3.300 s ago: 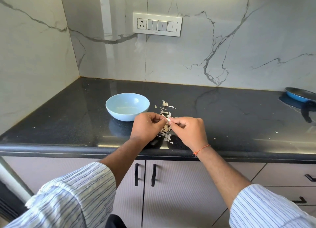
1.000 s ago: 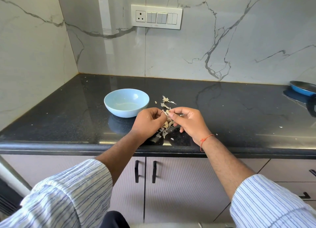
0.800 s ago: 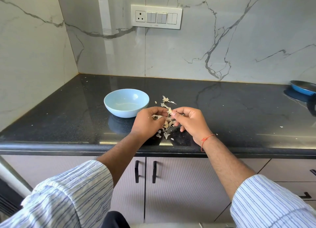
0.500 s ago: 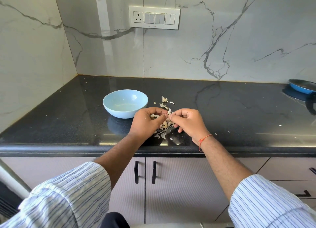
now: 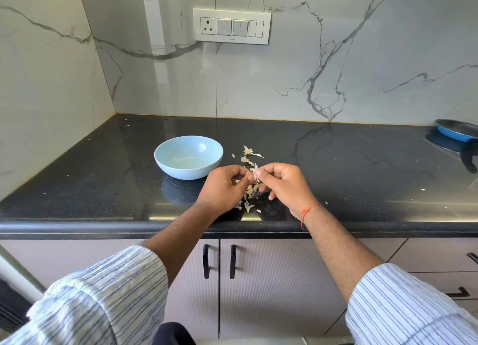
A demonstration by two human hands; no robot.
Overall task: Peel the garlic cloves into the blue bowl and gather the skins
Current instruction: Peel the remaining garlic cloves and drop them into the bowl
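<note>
Pinching a garlic clove [image 5: 254,173] between them, the left hand [image 5: 224,187] and right hand [image 5: 284,183] are working just right of the blue bowl [image 5: 188,156], fingertips pressed together on its papery skin. The clove is small, light and firm, likely slippery once bare, so holding its body while tearing from the tip seems best. The skins [image 5: 248,154], thin and easily blown about, are lying scattered right of the bowl.
</note>
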